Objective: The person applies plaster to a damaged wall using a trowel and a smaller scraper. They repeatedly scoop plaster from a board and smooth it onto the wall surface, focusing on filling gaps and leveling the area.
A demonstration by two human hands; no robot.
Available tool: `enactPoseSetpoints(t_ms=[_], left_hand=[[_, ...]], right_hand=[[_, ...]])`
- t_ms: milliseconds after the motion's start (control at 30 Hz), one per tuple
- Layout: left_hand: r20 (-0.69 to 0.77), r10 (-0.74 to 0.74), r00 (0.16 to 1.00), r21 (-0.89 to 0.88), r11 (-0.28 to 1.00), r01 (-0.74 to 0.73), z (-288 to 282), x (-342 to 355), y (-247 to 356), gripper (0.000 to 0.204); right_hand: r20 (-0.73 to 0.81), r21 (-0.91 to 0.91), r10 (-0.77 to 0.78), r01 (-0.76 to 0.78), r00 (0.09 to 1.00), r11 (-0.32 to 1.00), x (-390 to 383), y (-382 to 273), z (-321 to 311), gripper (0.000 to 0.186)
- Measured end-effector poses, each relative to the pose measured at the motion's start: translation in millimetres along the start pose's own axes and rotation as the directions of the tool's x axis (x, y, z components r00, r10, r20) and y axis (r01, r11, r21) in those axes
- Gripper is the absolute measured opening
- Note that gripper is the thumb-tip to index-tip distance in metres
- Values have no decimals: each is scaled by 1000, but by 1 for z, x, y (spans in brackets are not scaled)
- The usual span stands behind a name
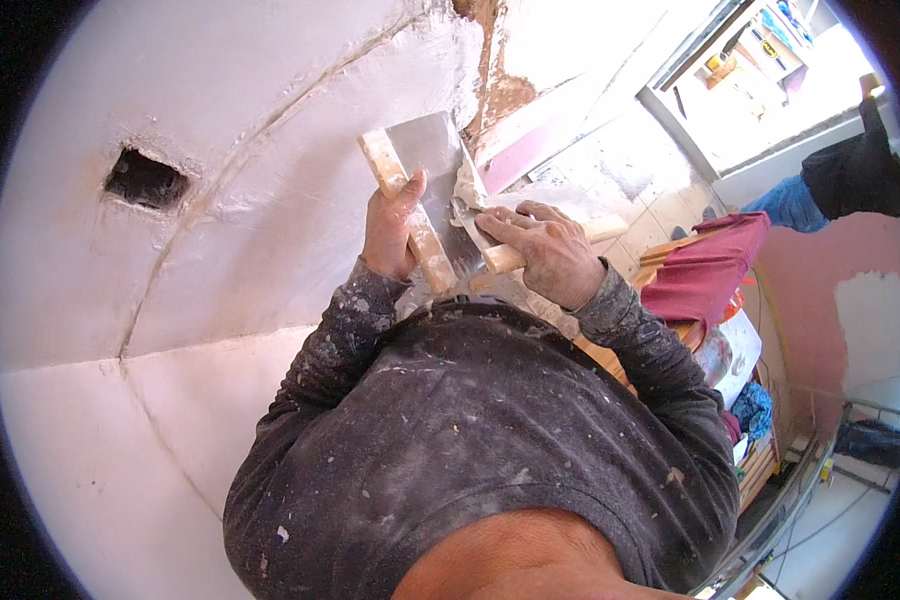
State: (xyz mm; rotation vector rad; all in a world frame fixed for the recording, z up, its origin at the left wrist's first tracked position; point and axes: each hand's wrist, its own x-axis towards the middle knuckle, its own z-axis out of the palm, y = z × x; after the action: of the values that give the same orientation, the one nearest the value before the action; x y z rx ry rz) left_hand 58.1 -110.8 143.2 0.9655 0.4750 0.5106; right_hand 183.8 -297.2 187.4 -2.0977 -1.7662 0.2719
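Note:
My left hand (390, 228) is closed round the pale, plaster-smeared wooden handle (420, 245) of a wide metal blade (420, 145). My right hand (545, 250) grips a narrower putty knife with a wooden handle (505, 258), its fingers over the metal part. The knife meets the wide blade's right edge, where white plaster (469, 180) is heaped. Both tools are above my dark, plaster-spattered sweatshirt, in front of the wall.
A white wall (230, 90) with seams and a dark square hole (146, 178) fills the left. At right are a pink cloth (700, 265) over wood, piled items, metal rails, an opening with shelved items (770, 60), and a person in blue jeans (800, 200) and black clothing.

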Motion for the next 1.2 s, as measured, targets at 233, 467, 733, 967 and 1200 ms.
enactPoseSetpoints(t_ms=[233,467,733,967,1200], left_hand=[[28,-24,999,-81,996,26,-1,10,-5,39],[-37,35,999,-209,977,-42,-41,-3,16,42],[-128,-67,990,-227,973,36,-71,-34,22,46],[-204,-114,972,-136,987,87,-98,-52,28,51],[-242,-139,960,-149,983,104,-119,-57,27,51]], right_hand=[[208,-80,-59,78,976,994,-3,-2,-22,63],[236,729,78,-230,969,644,-25,77,25,55],[46,915,670,-301,741,269,56,149,211,20],[-274,650,745,-454,608,610,190,206,306,34],[-293,905,792,-112,536,410,229,93,347,81]])
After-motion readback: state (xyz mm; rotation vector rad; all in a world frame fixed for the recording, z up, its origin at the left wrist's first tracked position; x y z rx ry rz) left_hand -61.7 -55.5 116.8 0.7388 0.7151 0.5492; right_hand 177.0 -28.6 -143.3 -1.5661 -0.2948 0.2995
